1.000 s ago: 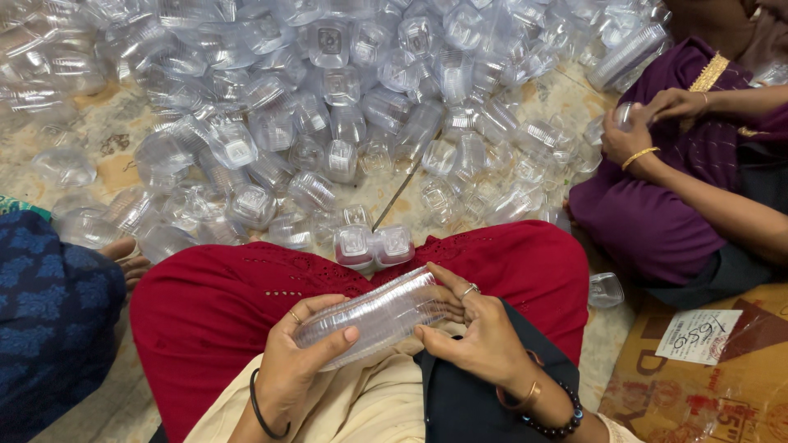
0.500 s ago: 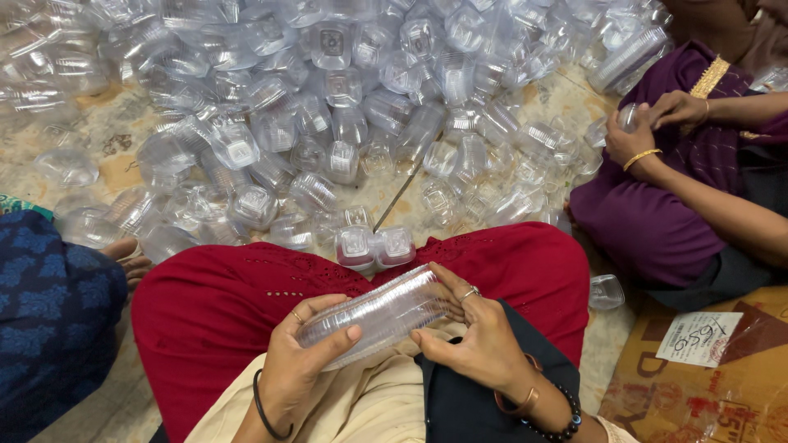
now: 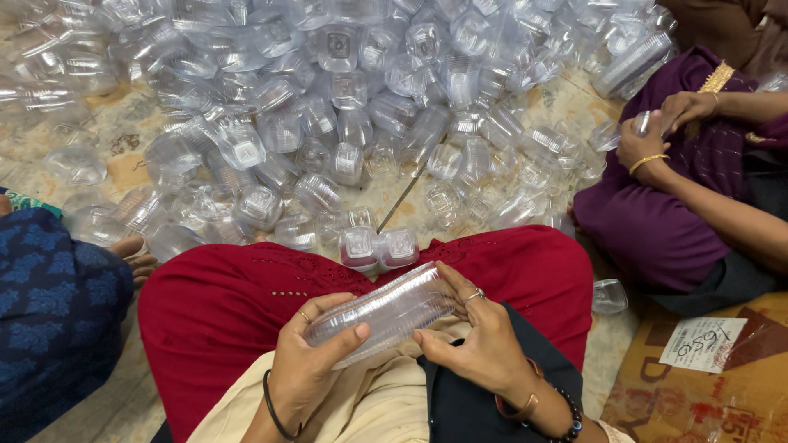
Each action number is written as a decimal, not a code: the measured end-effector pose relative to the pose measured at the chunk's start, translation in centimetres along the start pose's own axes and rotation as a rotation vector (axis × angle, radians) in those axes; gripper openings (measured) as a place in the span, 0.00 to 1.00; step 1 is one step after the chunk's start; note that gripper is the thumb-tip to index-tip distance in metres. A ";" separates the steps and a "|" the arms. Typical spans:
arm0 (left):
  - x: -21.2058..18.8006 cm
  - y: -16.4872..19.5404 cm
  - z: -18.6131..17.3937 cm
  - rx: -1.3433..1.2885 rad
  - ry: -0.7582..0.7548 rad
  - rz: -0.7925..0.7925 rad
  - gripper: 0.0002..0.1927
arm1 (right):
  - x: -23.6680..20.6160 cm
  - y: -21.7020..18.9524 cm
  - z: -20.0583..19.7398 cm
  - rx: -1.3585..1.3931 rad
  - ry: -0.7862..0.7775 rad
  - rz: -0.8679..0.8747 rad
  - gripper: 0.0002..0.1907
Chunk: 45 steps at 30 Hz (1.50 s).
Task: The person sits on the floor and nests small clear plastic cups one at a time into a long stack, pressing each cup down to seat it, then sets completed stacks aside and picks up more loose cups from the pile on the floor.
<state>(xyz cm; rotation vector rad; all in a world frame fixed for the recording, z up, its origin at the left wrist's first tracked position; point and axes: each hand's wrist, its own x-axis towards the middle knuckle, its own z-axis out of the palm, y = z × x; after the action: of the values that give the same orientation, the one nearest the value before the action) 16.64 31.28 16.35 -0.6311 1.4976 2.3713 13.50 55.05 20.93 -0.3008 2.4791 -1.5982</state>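
Both hands clasp one nested stack of clear plastic lids (image 3: 384, 313) above the red-clothed lap (image 3: 246, 295). The left hand (image 3: 308, 361) cups its near end, fingers pressed on top. The right hand (image 3: 480, 344) pinches its far end.

Clear plastic containers (image 3: 328, 107) across floor (image 3: 123, 168)

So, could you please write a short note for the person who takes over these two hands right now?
Left hand: grips the near end of the stack of clear plastic containers, thumb on top.
Right hand: fingers rest against the far end of the same stack.
The stack lies sideways over the lap on red cloth.
Two single containers sit on the knee just beyond it.
Done: one nested stack is gathered in hand.
Left: a large loose pile of containers covers the floor ahead.
A person in purple on the right handles their own piece.
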 end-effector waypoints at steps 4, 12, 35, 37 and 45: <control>0.0 0.0 0.0 0.033 0.001 0.013 0.29 | 0.0 0.0 0.0 -0.042 0.003 -0.020 0.50; 0.1 -0.3 0.2 0.006 0.004 0.019 0.29 | -0.2 -0.4 0.4 -0.165 0.056 -0.099 0.47; 0.1 -0.2 0.8 -0.080 0.021 -0.017 0.30 | -0.2 -0.7 1.1 -0.327 0.089 -0.214 0.43; 0.1 -0.2 0.9 -0.067 0.025 -0.022 0.30 | -0.3 -0.6 1.3 -0.327 0.094 -0.197 0.43; 0.0 -0.2 1.3 -0.045 0.056 -0.014 0.29 | -0.5 -0.5 1.7 -0.324 0.087 -0.205 0.46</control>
<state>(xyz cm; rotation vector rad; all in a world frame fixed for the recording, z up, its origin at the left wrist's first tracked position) 16.43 32.56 16.71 -0.7213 1.4609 2.4012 14.43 53.46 20.72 -0.5560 2.8545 -1.2925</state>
